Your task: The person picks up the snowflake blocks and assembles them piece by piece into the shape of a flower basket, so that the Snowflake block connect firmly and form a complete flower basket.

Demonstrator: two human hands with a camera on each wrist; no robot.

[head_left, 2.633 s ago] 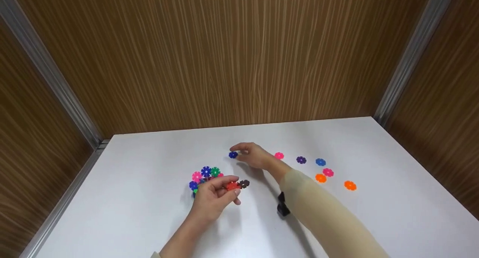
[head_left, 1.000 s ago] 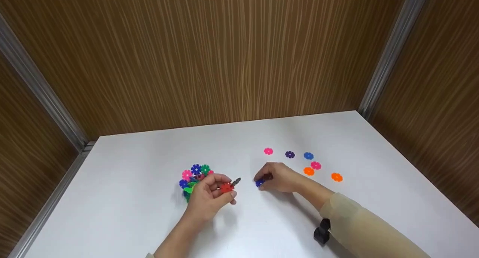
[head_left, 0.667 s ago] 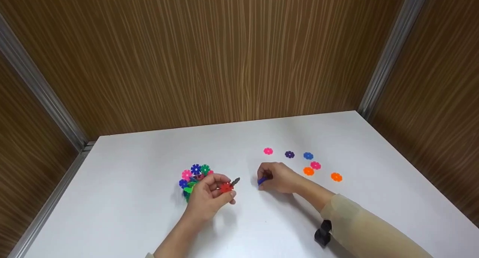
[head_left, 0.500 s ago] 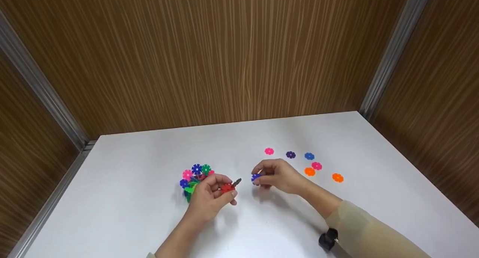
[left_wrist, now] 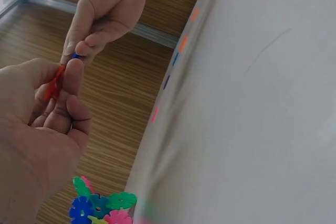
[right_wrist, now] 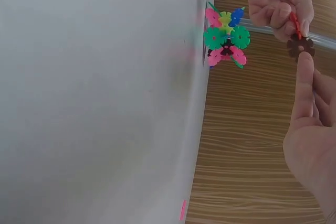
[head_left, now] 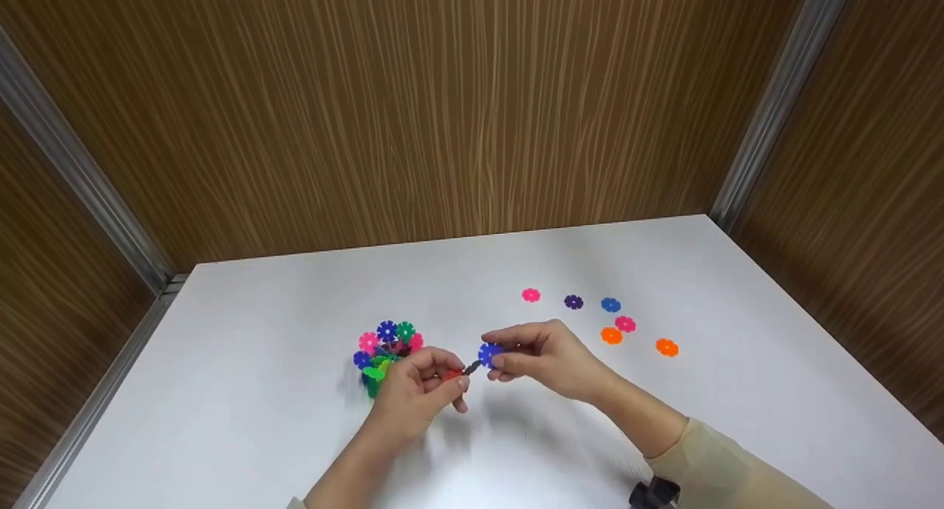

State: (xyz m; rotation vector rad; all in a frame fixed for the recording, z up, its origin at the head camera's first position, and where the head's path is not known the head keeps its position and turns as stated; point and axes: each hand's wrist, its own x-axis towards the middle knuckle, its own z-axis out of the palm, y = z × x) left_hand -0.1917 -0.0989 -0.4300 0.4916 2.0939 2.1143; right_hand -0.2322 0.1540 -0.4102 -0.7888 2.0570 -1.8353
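Note:
Between thumb and fingers, my left hand (head_left: 418, 395) pinches a red snowflake disc (head_left: 452, 375). A dark brown snowflake disc (right_wrist: 301, 48) is joined to the red one and sticks out to the right. My right hand (head_left: 554, 358) pinches a blue snowflake disc (head_left: 489, 355) by its edge, right at the brown disc. In the right wrist view the blue disc is hidden behind the fingers. Just left of and behind my left hand stands a cluster of joined snowflake discs (head_left: 387, 332) in blue, green, pink and yellow-green, partly covered by that hand.
Loose discs lie flat on the white table (head_left: 258, 347) at the right: pink (head_left: 531, 295), purple (head_left: 574, 302), light blue (head_left: 611, 305), a second pink (head_left: 625, 324) and two orange (head_left: 611, 336). Wood-grain panels (head_left: 472, 111) enclose the back and sides.
My right hand brought the blue disc from the back of the table, turned it in its fingers, and moved left to the brown disc. My left hand kept its hold on the red disc.

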